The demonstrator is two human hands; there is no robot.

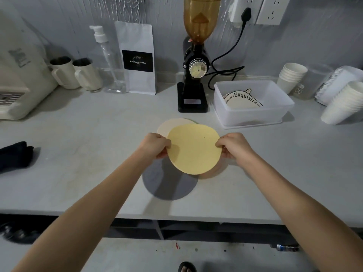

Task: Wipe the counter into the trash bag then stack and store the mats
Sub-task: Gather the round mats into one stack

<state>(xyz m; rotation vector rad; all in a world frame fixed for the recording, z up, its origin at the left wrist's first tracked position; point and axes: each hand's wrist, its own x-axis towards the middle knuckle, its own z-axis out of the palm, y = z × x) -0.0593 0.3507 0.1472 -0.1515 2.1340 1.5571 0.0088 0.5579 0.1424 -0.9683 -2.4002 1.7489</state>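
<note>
both hands: left hand [156,145] and right hand [234,145] pinch yellow mat [194,149] at opposite edges | feel: we'd guess light, thin, bendy | grip: edges work, grey mat [169,183] just below

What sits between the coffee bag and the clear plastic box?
The black coffee grinder stands between the coffee bag and the plastic box, in the head view.

A single head-worn wide-angle view looks forward and down, close over the counter [78,134] toward the wall
</note>
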